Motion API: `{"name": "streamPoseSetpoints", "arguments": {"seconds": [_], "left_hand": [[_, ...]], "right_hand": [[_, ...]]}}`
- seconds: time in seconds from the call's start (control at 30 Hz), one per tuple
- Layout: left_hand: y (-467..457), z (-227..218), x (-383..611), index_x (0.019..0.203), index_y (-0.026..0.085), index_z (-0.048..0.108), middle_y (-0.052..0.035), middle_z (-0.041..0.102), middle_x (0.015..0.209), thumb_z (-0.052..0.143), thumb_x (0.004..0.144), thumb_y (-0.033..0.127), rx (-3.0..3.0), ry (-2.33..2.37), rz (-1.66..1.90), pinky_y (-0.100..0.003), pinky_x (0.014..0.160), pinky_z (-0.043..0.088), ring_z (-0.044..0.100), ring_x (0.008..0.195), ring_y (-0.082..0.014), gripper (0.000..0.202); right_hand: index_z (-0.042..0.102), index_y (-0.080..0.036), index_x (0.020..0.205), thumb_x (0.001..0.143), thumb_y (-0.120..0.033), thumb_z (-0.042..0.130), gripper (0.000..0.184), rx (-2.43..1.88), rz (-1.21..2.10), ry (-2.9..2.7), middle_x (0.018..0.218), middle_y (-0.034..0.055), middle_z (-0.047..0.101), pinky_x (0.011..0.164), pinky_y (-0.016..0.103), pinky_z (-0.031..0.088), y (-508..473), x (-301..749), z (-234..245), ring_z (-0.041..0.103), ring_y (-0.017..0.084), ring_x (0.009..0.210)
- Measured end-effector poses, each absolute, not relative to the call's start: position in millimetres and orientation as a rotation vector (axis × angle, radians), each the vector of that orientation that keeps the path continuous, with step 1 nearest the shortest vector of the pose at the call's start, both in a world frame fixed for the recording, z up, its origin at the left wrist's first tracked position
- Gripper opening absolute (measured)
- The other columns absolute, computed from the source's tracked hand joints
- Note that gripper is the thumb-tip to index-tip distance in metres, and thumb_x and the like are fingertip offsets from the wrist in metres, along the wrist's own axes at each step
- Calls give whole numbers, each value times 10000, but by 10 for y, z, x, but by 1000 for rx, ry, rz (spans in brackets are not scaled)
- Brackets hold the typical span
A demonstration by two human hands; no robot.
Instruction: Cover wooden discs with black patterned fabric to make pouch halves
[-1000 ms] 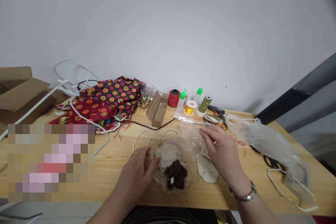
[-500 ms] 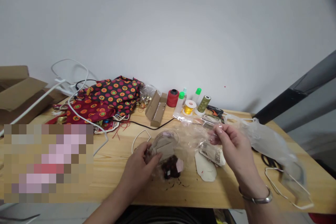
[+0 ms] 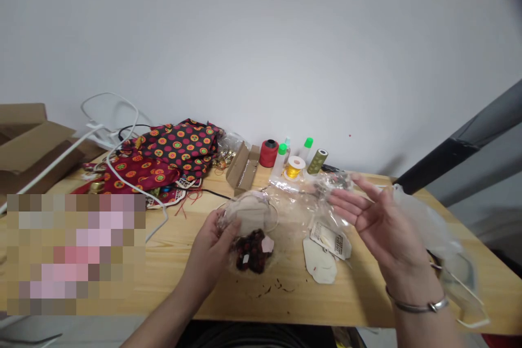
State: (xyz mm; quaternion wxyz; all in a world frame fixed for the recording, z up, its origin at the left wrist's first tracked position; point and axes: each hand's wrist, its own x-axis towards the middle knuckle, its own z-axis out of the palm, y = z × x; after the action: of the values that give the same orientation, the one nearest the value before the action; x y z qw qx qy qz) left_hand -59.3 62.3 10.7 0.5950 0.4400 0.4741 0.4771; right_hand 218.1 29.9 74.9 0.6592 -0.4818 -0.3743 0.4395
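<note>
My left hand [image 3: 212,250] grips a clear plastic bag [image 3: 248,228] just above the wooden table [image 3: 179,261]. Inside the bag lie a pale cloth piece and a dark red beaded clump [image 3: 253,244] with small pink tags. My right hand [image 3: 377,217] hovers to the right of the bag with its palm turned left and its fingers stretched out, holding nothing. It is next to crinkled clear plastic [image 3: 310,201]. Below it on the table lie cream cardboard tags [image 3: 324,253].
Red and black dotted fabric [image 3: 167,157], white cables [image 3: 118,136], an open small cardboard box [image 3: 243,166], thread spools [image 3: 269,152] and green-capped bottles [image 3: 308,147] line the back. A cardboard carton [image 3: 28,141] sits far left. A white plastic bag [image 3: 428,223] and wire frames lie right.
My left hand has lifted the bag off the table and tilted it. My right hand let go of the plastic, moved right and opened flat.
</note>
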Motion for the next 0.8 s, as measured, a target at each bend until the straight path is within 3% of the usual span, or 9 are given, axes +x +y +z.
{"name": "streamPoseSetpoints", "arguments": {"seconds": [0.1,0.17,0.23,0.37,0.53,0.6,0.67,0.8], "left_hand": [[630,110,-592,1111,168,513,-85,694,1080,646,751,478,1040,1123,1111,-348,835,512,646,1000,-237,494],[629,110,-592,1122,172,519,-79,687,1105,623,769,484,1062,1121,1124,-334,854,505,642,1015,-227,483],[624,107,-589,1119,175,527,-76,681,1124,603,786,484,1098,1117,1143,-324,882,492,635,1031,-219,460],[605,92,-574,1111,171,533,-88,662,1167,593,800,470,1182,1122,1175,-329,919,471,609,1088,-230,435],[577,78,-556,1109,166,538,-93,678,1132,645,757,451,1176,1107,1216,-351,950,466,629,1052,-233,465],[565,79,-551,1110,165,540,-99,680,1133,654,749,443,1162,1090,1222,-362,959,466,631,1053,-234,469],[557,80,-549,1119,168,549,-96,681,1140,648,757,430,1181,1086,1218,-366,971,460,625,1071,-233,457],[560,57,-559,1146,183,569,-77,679,1157,627,781,410,1247,1119,1213,-360,987,447,607,1105,-231,434]], "right_hand": [[614,-235,1093,862,-534,495,397,-1071,1169,-976,1140,122,678,889,472,518,250,2169,787,622,273,1087],[631,-228,1093,811,-448,601,359,-1097,1205,-995,1201,117,642,900,461,508,231,2153,777,586,280,1135],[644,-220,1039,741,-405,696,355,-1185,1127,-976,1124,110,664,825,413,538,233,2134,739,619,269,1057],[635,-164,854,657,-472,766,389,-1416,958,-1063,820,68,670,665,310,532,273,2055,656,632,181,745],[599,-148,867,584,-496,786,486,-1574,923,-1093,595,-36,557,451,221,373,319,1946,599,470,98,489],[612,-145,839,594,-501,776,462,-1585,899,-1094,553,-51,524,445,218,339,326,1941,578,436,91,466],[625,-149,746,614,-492,768,394,-1564,868,-1117,576,-25,558,487,235,378,321,1952,565,477,109,509],[608,-171,636,639,-431,779,311,-1434,862,-1169,826,52,681,658,292,485,278,1983,569,611,183,740]]}}
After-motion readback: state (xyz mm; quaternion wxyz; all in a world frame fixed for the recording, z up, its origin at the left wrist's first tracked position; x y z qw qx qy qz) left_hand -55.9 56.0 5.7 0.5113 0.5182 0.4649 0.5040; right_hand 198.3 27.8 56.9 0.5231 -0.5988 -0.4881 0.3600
